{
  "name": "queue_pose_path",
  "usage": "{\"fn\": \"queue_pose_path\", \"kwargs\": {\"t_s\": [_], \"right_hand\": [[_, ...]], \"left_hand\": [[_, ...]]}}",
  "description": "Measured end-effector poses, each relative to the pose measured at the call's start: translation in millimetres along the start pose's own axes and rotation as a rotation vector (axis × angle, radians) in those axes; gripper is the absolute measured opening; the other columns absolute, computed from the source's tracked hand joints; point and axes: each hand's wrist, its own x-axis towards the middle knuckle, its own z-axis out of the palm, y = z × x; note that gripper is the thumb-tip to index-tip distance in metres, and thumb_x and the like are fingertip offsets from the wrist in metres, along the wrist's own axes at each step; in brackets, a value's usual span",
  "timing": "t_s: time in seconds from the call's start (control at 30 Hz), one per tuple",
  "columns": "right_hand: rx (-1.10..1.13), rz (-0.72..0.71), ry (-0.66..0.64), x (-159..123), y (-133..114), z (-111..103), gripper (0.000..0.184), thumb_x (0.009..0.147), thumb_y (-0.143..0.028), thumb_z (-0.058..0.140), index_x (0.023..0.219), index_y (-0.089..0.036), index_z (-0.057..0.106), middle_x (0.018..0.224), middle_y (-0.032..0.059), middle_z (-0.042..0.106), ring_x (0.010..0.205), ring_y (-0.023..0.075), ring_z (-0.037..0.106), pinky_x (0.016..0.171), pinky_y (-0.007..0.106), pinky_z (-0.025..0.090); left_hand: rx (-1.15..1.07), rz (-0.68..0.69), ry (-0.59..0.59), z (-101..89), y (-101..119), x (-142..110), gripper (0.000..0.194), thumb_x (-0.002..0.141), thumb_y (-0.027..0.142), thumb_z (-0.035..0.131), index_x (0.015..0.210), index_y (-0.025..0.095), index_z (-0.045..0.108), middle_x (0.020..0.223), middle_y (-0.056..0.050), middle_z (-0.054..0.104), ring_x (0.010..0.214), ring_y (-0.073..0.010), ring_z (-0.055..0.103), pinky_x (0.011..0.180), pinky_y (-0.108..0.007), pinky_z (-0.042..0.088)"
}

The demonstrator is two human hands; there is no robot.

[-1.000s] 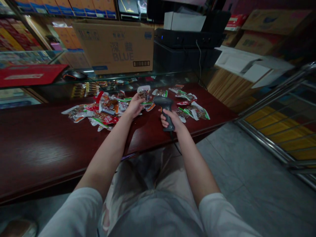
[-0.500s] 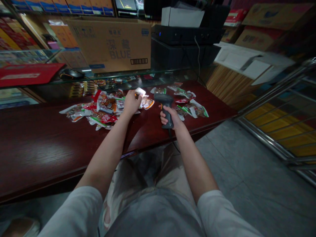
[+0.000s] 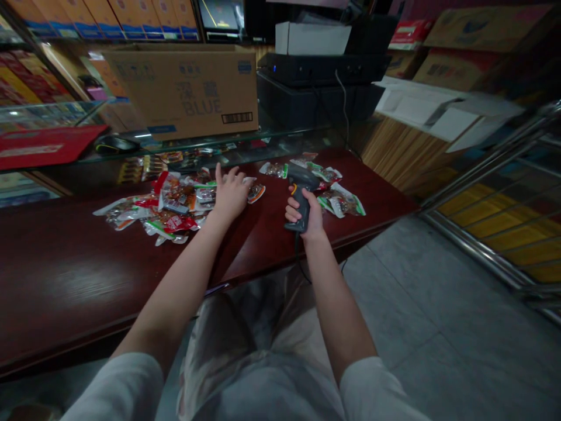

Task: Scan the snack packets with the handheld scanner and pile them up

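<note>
My right hand [image 3: 313, 215] is wrapped round the grip of a dark barcode scanner [image 3: 302, 175], whose head points left over the table. My left hand [image 3: 232, 196] lies palm down with its fingers spread, at the right end of a pile of clear and red snack packets [image 3: 177, 204]. A packet with an orange edge [image 3: 256, 193] shows just beyond its fingers; what lies under the palm is hidden. To the right, behind the scanner, several more snack packets [image 3: 344, 202] with green edges form a second group, partly covered by the scanner.
The dark red wooden table [image 3: 79, 257] runs across the front. Behind it stand a glass counter, a large cardboard box [image 3: 188, 93], a computer mouse [image 3: 116, 144] and black machines [image 3: 324, 96]. A metal rack [image 3: 491, 257] is at the right. The scanner's cable [image 3: 297, 257] hangs over the table edge.
My left hand has opened from a bent-finger hold on a brightly lit packet to spread fingers. The bright light there is gone. The scanner has shifted slightly right and its head has turned.
</note>
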Motion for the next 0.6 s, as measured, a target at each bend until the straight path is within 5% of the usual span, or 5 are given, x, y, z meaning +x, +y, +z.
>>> {"fn": "queue_pose_path", "kwargs": {"t_s": [0.17,0.4,0.6], "right_hand": [[0.07,-0.003,0.016,0,-2,0,0.022,0.09,-0.041,0.05,0.097,-0.02,0.053,0.053,-0.0108,0.036,0.034,0.0041,0.024,0.034,0.016,0.023],[0.146,0.013,0.041,0,-4,-2,0.022,0.091,-0.042,0.048,0.095,-0.021,0.053,0.055,-0.0105,0.031,0.036,0.0048,0.019,0.034,0.017,0.022],[0.276,0.01,0.042,1,-7,-12,0.022,0.093,-0.038,0.044,0.094,-0.019,0.054,0.056,-0.0105,0.029,0.037,0.004,0.016,0.035,0.014,0.023]], "left_hand": [[0.044,-0.067,0.037,36.0,6,23,0.014,0.074,0.02,0.067,0.087,0.021,0.068,0.096,-0.013,0.065,0.125,-0.0431,0.045,0.111,-0.069,-0.008],[-0.038,-0.235,0.058,88.6,-7,96,0.046,0.065,0.02,0.073,0.108,0.012,0.057,0.121,-0.024,0.059,0.134,-0.0466,0.036,0.111,-0.068,0.0],[-0.052,-0.33,-0.042,102.4,-29,114,0.059,0.05,0.027,0.085,0.099,0.016,0.055,0.121,-0.025,0.059,0.136,-0.0492,0.034,0.108,-0.071,-0.007]]}}
